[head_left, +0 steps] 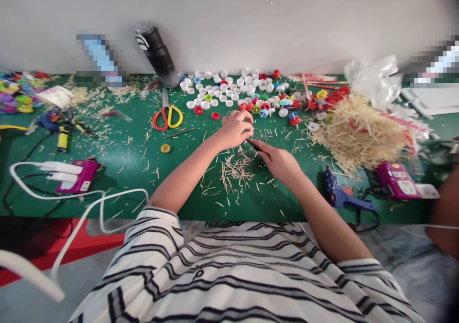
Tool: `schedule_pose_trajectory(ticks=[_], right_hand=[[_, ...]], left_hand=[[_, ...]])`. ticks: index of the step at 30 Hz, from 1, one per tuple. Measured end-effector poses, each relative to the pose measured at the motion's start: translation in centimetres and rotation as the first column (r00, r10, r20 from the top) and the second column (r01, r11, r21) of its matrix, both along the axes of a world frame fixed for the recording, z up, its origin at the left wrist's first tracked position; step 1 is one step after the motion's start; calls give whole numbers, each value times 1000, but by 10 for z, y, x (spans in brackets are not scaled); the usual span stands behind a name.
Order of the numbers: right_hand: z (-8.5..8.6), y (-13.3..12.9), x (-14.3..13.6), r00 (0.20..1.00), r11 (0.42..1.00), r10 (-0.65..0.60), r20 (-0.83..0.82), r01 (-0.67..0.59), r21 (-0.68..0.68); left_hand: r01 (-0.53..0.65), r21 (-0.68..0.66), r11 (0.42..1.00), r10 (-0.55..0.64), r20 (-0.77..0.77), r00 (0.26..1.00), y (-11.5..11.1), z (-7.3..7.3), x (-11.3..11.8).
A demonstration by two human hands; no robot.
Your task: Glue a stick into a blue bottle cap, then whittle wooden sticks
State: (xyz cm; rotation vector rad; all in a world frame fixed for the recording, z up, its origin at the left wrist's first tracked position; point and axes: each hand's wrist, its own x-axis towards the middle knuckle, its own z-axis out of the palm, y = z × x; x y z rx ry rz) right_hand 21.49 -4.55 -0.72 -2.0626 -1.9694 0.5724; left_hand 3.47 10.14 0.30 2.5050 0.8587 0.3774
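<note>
My left hand [235, 129] is over the middle of the green table [186, 184], its fingers curled together. Whatever lies between those fingertips is too small and hidden to name. My right hand [281, 163] is closed on a thin dark tool [254, 145], whose tip reaches toward the left hand's fingers; its kind does not show clearly. Below both hands lies a loose pile of short pale straw-like strips [238, 172]. Just beyond the left hand are many bottle caps [223, 88], mostly white, with red, blue and green ones among them.
Orange-and-yellow scissors [167, 116] and a black bottle [158, 55] stand left of the caps. A pale shredded heap [366, 134] lies at right. Near the front edge are a blue glue gun [344, 196], a purple power socket [397, 180] and a white cable [102, 196]. Another person's arm [446, 213] shows at far right.
</note>
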Motion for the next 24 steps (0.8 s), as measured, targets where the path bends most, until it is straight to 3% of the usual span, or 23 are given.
schedule_pose_trajectory(ticks=[6, 11, 14, 18, 24], right_hand=[[-1, 2, -6, 1000, 1000, 8, 16, -8, -14], [-4, -12, -2, 993, 997, 7, 117, 2, -74], [-5, -20, 1, 988, 996, 0, 153, 13, -85], [-7, -20, 5, 995, 999, 24, 94, -20, -48], [-9, -13, 9, 1000, 999, 16, 0, -15, 35]], left_hand=[[-55, 1, 999, 55, -8, 998, 7, -4, -6], [-137, -2, 991, 137, -6, 991, 18, -12, -13], [-129, -36, 991, 130, 9, 992, 19, -11, -13], [-77, -26, 997, 78, 36, 996, 15, -10, -10], [-97, 12, 995, 97, 11, 995, 9, -10, -7]])
